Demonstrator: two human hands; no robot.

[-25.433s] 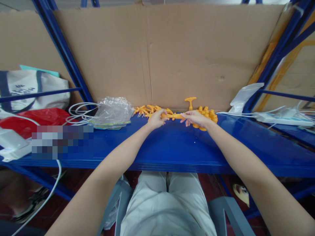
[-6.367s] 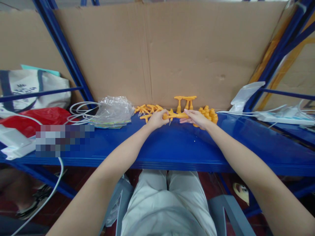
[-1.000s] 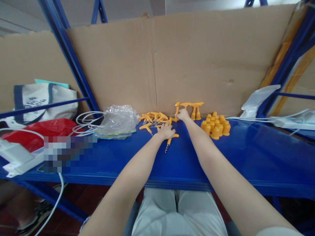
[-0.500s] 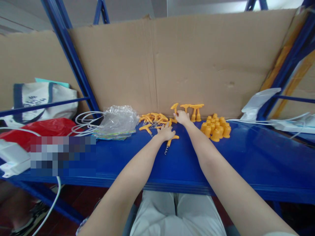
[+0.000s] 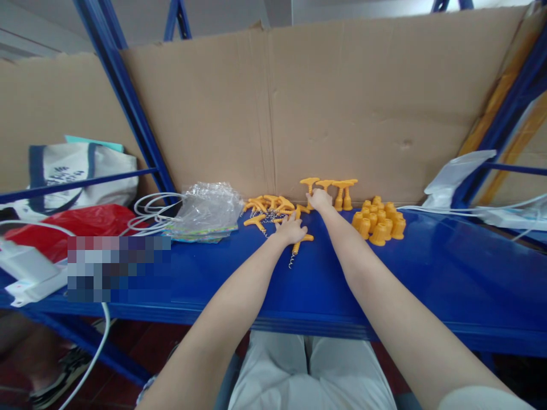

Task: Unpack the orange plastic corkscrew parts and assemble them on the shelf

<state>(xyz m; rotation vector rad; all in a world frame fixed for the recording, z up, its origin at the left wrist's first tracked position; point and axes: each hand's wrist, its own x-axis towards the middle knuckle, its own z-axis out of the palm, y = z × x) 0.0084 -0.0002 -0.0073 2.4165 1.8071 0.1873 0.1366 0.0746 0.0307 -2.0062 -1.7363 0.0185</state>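
Note:
My right hand (image 5: pixel 320 199) is closed around the stem of an upright orange corkscrew (image 5: pixel 310 181) near the cardboard; its T-shaped handle shows above my fingers, while its lower part is mostly hidden. Just right of it stand several similar capped corkscrews (image 5: pixel 343 196), handles up. My left hand (image 5: pixel 291 229) reaches to the front of a pile of bare corkscrews (image 5: pixel 273 204), its fingers at an orange handle (image 5: pixel 298 212) that pokes up beside them. Close by that hand, a loose corkscrew (image 5: pixel 296 248) lies with its metal spiral toward me.
Several orange caps (image 5: pixel 380 222) are grouped on the blue table (image 5: pixel 448 273) to the right. Clear plastic bags (image 5: pixel 209 210), white cables (image 5: pixel 147 210) and a red bag (image 5: pixel 85 228) lie on the left. A cardboard sheet (image 5: pixel 363 108) closes off the back.
The corkscrew in my right hand has turned, so its handle now looks wider and in line with the standing ones. My left hand stays by the pile. The view has shifted slightly.

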